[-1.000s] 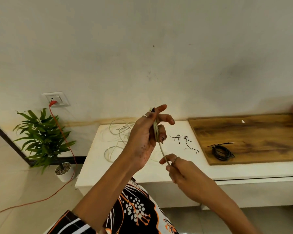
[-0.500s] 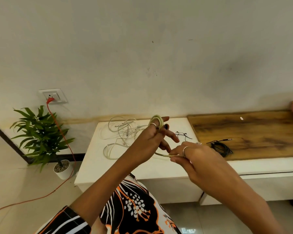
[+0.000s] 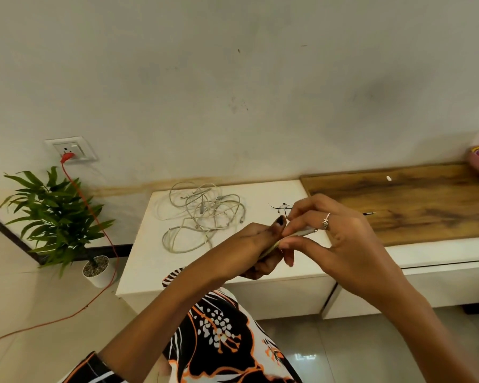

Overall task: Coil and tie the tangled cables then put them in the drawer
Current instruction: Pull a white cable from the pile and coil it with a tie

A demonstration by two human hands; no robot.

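Right fingers [image 3: 288,235] pinch the cable [image 3: 302,233] end; the left hand [image 3: 256,244] curls round its coil, held above the worktop [image 3: 138,272] front edge. Step in hand: finishing the coil. Next, probably, a tie [image 3: 281,207] from 12 o'clock. The tangle [image 3: 202,217] lies at 10 o'clock; drawer [image 3: 437,283] at 4, shut.
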